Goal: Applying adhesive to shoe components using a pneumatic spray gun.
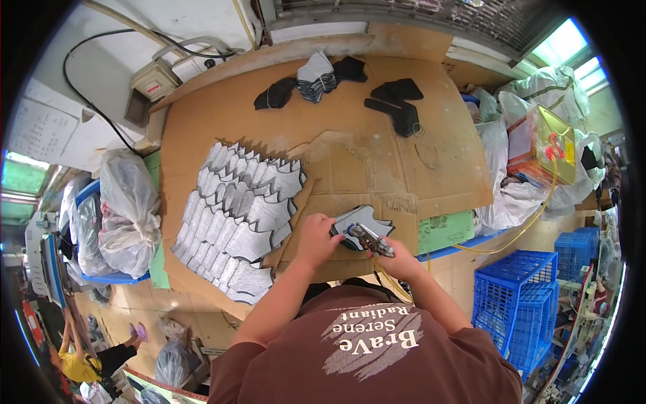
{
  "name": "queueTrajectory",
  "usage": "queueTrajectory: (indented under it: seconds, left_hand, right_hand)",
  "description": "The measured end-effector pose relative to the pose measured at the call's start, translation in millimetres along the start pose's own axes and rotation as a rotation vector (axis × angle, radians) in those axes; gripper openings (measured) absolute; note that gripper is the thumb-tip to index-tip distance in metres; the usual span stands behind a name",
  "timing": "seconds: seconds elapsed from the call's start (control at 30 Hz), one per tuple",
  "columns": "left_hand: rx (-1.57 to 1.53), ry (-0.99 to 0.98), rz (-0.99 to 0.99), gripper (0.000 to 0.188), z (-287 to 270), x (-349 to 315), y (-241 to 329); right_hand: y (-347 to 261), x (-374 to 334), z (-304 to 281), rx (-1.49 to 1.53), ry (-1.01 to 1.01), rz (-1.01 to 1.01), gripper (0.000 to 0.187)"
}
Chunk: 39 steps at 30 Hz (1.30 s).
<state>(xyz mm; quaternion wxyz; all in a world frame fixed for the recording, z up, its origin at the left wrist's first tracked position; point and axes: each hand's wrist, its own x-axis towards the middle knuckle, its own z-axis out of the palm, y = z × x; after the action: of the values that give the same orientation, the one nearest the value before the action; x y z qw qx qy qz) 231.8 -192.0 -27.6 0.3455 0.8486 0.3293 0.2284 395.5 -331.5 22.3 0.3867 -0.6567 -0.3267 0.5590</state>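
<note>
My left hand [316,237] presses down on the left edge of a grey cut piece with a dark rim [363,219] that lies on the cardboard-covered table [377,168]. My right hand [397,259] grips a metal spray gun [370,239] with a yellow hose [511,232], its nozzle aimed at that piece. To the left, several similar grey pieces [235,215] lie overlapped in rows.
Black cut pieces [397,101] and a small grey stack [316,77] lie at the far end of the table. Filled plastic bags [128,212] stand at the left, blue crates [521,306] at the right, a yellow-lidded tin [548,145] beyond them. Another person [84,360] sits at lower left.
</note>
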Motion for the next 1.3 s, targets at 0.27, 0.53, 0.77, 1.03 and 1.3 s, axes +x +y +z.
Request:
queueTrajectory:
  seconds: [0.27,0.53,0.77,1.03,1.3]
  left_hand:
    - [0.022,-0.029,-0.004,0.036,9.9,5.8,2.2]
    - [0.017,-0.051,-0.028,0.036,10.4,8.1,2.7]
    - [0.016,-0.059,-0.053,0.034,12.2,8.1,-0.2]
    - [-0.140,-0.024,-0.183,0.017,12.6,10.1,-6.8]
    - [-0.419,0.048,-0.664,0.016,-61.6,-32.7,-36.7]
  right_hand:
    - [-2.6,2.2,0.7,-0.008,-0.009,0.004,0.014]
    - [11.5,1.7,-5.0,0.075,0.059,0.015,0.018]
    - [0.4,-5.5,-17.5,0.120,0.145,0.051,0.023]
    - [1.2,-7.9,-22.6,0.113,0.222,-0.081,0.026]
    - [-6.9,-16.1,-20.3,0.039,0.038,0.026,0.026]
